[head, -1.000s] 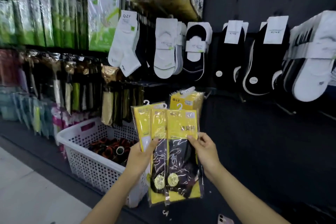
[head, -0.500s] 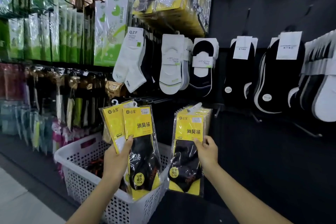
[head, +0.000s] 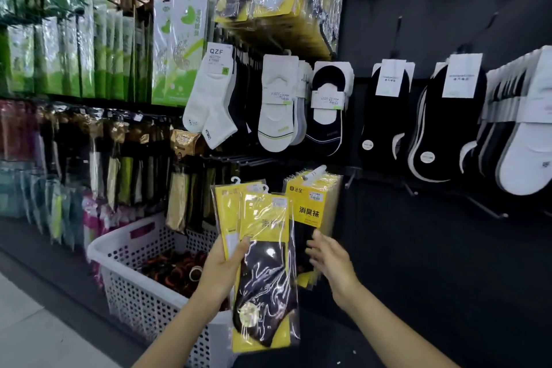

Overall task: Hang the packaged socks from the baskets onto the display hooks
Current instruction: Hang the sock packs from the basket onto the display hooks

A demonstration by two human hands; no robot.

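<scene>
Right hand (head: 331, 263) is withdrawing from hung pack (head: 310, 210), fingers loose, holding nothing | left hand (head: 222, 266) is gripping two upright held packs (head: 265, 278), just left of right fingers | hook (head: 313, 172) above them.

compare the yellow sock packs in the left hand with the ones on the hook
The held packs are gripped in the left hand, off the display; the hooked packs hang from a hook. The held packs are fanned and tilted; the hooked packs sit squarely stacked. The held packs are few; the hooked packs are many. Both: yellow card, clear wrap, dark socks.
</scene>
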